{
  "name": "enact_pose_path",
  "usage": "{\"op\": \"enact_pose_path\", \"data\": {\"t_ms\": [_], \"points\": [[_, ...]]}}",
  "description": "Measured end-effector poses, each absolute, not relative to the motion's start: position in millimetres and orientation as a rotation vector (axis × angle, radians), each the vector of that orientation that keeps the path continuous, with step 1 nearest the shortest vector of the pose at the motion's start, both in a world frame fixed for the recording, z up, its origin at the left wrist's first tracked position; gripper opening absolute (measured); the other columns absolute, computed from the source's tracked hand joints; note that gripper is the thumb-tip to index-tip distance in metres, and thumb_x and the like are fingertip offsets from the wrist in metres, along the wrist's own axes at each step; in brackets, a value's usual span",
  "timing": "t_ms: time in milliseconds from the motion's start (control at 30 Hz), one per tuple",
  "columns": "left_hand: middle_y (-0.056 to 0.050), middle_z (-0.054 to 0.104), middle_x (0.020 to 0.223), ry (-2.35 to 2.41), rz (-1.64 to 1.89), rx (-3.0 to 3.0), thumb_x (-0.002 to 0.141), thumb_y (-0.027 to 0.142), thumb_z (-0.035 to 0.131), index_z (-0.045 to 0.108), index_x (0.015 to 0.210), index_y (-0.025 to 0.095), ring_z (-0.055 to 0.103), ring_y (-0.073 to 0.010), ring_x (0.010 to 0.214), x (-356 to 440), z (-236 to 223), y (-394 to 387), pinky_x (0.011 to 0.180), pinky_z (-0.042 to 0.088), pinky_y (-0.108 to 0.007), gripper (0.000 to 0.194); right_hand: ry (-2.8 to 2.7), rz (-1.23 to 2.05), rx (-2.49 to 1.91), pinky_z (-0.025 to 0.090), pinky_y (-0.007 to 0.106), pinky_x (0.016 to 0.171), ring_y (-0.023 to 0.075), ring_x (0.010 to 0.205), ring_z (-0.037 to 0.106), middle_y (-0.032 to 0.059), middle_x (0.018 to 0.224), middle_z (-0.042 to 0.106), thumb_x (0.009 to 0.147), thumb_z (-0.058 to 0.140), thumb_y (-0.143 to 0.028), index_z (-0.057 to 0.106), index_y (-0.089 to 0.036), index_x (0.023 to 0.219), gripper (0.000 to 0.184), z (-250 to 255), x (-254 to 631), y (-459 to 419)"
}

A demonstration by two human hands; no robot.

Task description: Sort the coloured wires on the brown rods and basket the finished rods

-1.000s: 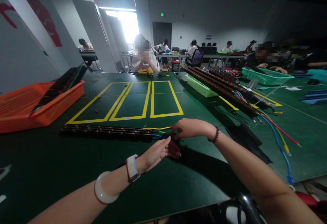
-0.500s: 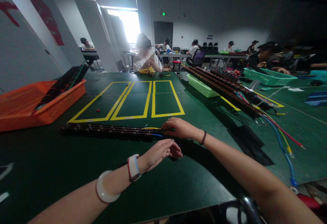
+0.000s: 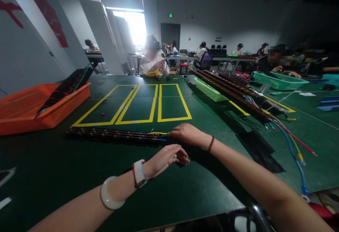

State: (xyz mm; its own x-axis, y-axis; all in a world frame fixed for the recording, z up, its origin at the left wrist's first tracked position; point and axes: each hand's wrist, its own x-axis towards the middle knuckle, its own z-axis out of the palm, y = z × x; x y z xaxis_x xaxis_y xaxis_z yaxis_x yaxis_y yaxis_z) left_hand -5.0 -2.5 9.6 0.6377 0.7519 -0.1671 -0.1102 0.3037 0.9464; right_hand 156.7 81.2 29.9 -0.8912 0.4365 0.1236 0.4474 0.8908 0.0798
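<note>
A long, dark wiring strip [image 3: 113,135] lies across the table in front of me, with rows of small bright points along it. From its right end come a yellow wire [image 3: 160,133] and a short blue wire [image 3: 162,140]. My right hand [image 3: 186,134] is closed at the end of the yellow wire, its fingertips pinched together; the fingers partly hide the wire's end. Nearer to me, my left hand [image 3: 168,157] hovers just below the right one. Its fingers are loosely bent and apart from the thumb, with nothing visible in them.
An orange basket [image 3: 82,96] with dark strips stands at the left. Yellow tape frames [image 3: 174,119] mark the green table [image 3: 87,175]. At the right, long brown strips [image 3: 233,94] rest over a green basket [image 3: 212,93]. A yellow heat gun [image 3: 153,73] lies near a person opposite.
My right hand has shifted very slightly, and less of the dark and blue wires shows beside its fingers. My left hand stays in place. The view has moved a little.
</note>
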Motion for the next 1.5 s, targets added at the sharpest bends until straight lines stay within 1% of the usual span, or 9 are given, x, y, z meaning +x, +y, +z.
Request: {"op": "enact_pose_path", "data": {"t_ms": [200,433,600,733,867,1000,1133,1367,1500], "points": [[-0.015,0.065,0.095,0.707,0.625,1.143,0.09,0.038,0.042,0.061,0.092,0.01,0.061,-0.0231,0.091,-4.5,10.0,-2.5,0.088,0.044,-0.041,0.034,-3.026,-0.377,-0.575,0.037,0.028,0.073,0.0162,0.081,0.055,0.0081,0.09,0.061,0.094,0.043,-0.017,0.056,-0.012,0.114,0.025,25.7,155.2,76.5],[-0.015,0.066,0.093,0.708,0.629,1.104,0.089,0.041,0.044,0.061,0.09,0.01,0.062,-0.0229,0.09,-3.7,7.2,-1.2,0.088,0.044,-0.04,0.035,-3.049,-0.398,-0.543,0.035,0.03,0.073,0.0174,0.083,0.053,0.0094,0.09,0.061,0.095,0.04,-0.019,0.058,-0.01,0.109,0.025,21.4,149.7,72.8],[-0.015,0.066,0.092,0.685,0.655,1.086,0.088,0.046,0.044,0.061,0.09,0.009,0.062,-0.0232,0.088,-3.6,4.5,-0.6,0.088,0.044,-0.042,0.041,-2.923,-0.131,-0.531,0.036,0.029,0.075,0.0165,0.084,0.052,0.0078,0.09,0.063,0.094,0.046,-0.023,0.061,-0.015,0.111,0.025,24.8,156.5,80.2],[-0.015,0.066,0.091,0.7,0.653,1.115,0.089,0.044,0.042,0.061,0.091,0.009,0.062,-0.0236,0.09,-3.3,6.9,-1.6,0.087,0.044,-0.041,0.04,-2.611,0.232,-0.675,0.038,0.027,0.081,0.0155,0.094,0.052,0.0091,0.104,0.06,0.094,0.045,-0.027,0.057,-0.016,0.119,0.03,25.3,158.3,87.9],[-0.016,0.066,0.091,0.704,0.641,1.128,0.09,0.042,0.04,0.061,0.09,0.009,0.062,-0.0234,0.09,-3.1,7.7,-2.2,0.087,0.044,-0.041,0.039,-2.633,0.384,-0.801,0.035,0.033,0.089,0.0203,0.101,0.049,0.0098,0.108,0.059,0.077,0.067,-0.037,0.056,-0.016,0.118,0.048,14.6,151.2,89.6],[-0.015,0.066,0.092,0.702,0.638,1.144,0.09,0.041,0.04,0.061,0.091,0.01,0.062,-0.0231,0.09,-3.5,7.9,-2.5,0.087,0.045,-0.04,0.037,-2.731,0.413,-0.893,0.034,0.029,0.079,0.0167,0.084,0.05,0.0067,0.09,0.062,0.074,0.069,-0.032,0.064,-0.012,0.099,0.032,6.9,144.8,93.0],[-0.015,0.066,0.092,0.697,0.632,1.153,0.09,0.039,0.04,0.062,0.09,0.01,0.062,-0.0234,0.09,-3.6,9.7,-3.2,0.087,0.044,-0.041,0.037,-2.693,0.812,-1.008,0.029,0.02,0.055,0.0078,0.057,0.042,-0.001,0.067,0.056,0.081,0.06,-0.039,0.063,-0.01,0.081,0.029,11.0,145.7,99.9],[-0.017,0.066,0.091,0.711,0.663,1.031,0.091,0.035,0.041,0.061,0.089,0.008,0.063,-0.0243,0.09,-3.0,6.2,-0.7,0.087,0.044,-0.041,0.033,-2.521,1.461,-0.869,0.035,0.019,0.055,0.0077,0.058,0.047,0.0002,0.069,0.057,0.081,0.057,-0.044,0.061,-0.009,0.087,0.036,13.8,153.8,108.0],[-0.02,0.066,0.094,0.664,0.719,0.802,0.091,0.03,0.041,0.058,0.092,0.005,0.063,-0.0254,0.092,-2.4,4.6,3.5,0.092,0.042,-0.043,0.03,-2.624,1.159,-0.979,0.03,0.018,0.051,0.0061,0.052,0.041,-0.0007,0.061,0.056,0.083,0.055,-0.033,0.065,-0.008,0.08,0.027,21.2,153.0,100.5]]}}
